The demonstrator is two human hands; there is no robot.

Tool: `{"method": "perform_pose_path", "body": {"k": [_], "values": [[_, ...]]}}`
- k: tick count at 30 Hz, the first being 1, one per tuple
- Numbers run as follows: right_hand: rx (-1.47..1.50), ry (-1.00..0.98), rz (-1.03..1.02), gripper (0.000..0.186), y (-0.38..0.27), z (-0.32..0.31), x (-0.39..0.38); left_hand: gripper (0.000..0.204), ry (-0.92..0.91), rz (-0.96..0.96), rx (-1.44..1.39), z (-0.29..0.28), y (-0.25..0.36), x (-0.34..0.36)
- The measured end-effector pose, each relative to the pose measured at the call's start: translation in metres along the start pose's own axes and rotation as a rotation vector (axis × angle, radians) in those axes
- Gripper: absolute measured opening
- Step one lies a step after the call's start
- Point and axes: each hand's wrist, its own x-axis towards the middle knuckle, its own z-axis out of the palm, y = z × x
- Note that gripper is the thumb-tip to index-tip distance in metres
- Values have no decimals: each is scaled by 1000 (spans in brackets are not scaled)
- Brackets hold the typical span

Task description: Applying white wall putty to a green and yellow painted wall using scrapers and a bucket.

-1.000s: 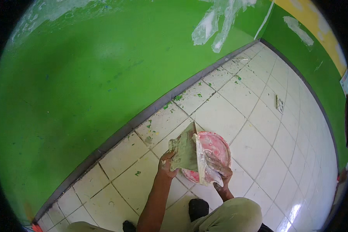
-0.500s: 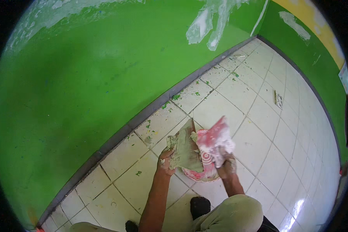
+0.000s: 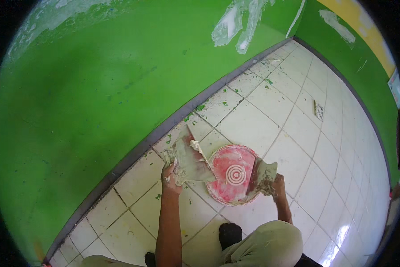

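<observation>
My left hand [image 3: 170, 180] grips a broad flat putty scraper [image 3: 186, 165], its face smeared with pale filler. A bead of whitish putty [image 3: 197, 149] lies along the scraper's right-hand edge. That edge reaches over the left rim of a round red pan or lid [image 3: 223, 189], which has raised rings in its middle and pale smears. On the pan's right side, my right hand [image 3: 276, 187] is closed round a second scraper [image 3: 264, 172], caked with filler and tilted over the rim. Whether its blade touches the pan's bottom, I cannot tell.
Pale floor tiles [image 3: 293, 147] carry green paint flakes [image 3: 201, 107] along the grey skirting [image 3: 177, 116]. A small speckled block [image 3: 319, 110] lies farther right. The green wall [image 3: 97, 89] has white filler patches [image 3: 229, 26]. My knee [image 3: 271, 242] and dark-shod foot [image 3: 230, 236] are close below the pan.
The right-hand scraper has swung down and right, uncovering the red pan. My left hand and its scraper have shifted left and slightly up, and a putty bead now shows on its edge.
</observation>
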Motion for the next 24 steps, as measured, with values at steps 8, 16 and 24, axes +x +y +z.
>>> {"method": "perform_pose_path", "body": {"k": [8,16,24], "values": [[-1056,-12,0,34,-44,36,54,42,196,53,-138,-60,-63,15],[-1039,-9,-138,28,-21,75,90,40,398,-44,-216,-76,-73,18],[-1055,-167,-170,39,-46,112,97,40,88,238,494,-99,-77,41]]}}
